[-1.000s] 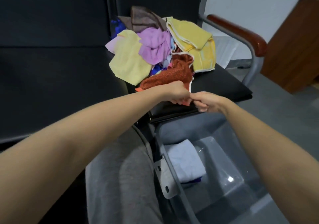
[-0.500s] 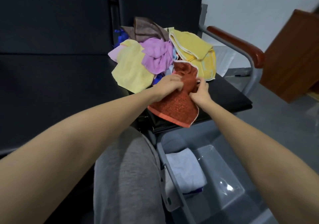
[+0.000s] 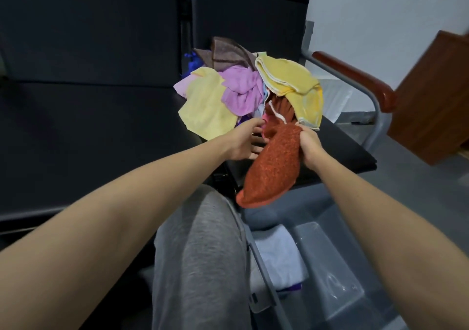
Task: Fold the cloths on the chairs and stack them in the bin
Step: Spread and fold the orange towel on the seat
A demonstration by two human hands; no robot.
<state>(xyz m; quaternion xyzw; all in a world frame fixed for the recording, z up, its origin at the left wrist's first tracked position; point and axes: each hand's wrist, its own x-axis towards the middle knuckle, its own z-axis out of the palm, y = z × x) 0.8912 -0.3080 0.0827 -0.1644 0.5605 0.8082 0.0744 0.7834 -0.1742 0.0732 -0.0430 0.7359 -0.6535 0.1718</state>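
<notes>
A rust-red cloth (image 3: 274, 167) hangs off the front edge of the black chair seat (image 3: 350, 152), its upper end still tucked under a yellow cloth (image 3: 291, 80). My right hand (image 3: 309, 149) grips the red cloth's right edge. My left hand (image 3: 246, 141) is at the cloth's left side with fingers spread, touching or just beside it. The pile behind holds a pale yellow cloth (image 3: 205, 108), a pink-purple cloth (image 3: 243, 91) and a brown cloth (image 3: 228, 52). Below right stands a clear plastic bin (image 3: 337, 279) with a folded white cloth (image 3: 279, 258) inside.
A second black chair seat (image 3: 88, 139) lies to the left. The right chair has a metal frame with a reddish wooden armrest (image 3: 355, 75). My grey-trousered leg (image 3: 200, 266) is between the chairs and the bin. A wooden cabinet (image 3: 431, 106) stands at right.
The red cloth has been pulled farther out of the pile and now hangs bunched over the seat's edge. My right hand has shifted to its right side; my left hand has opened.
</notes>
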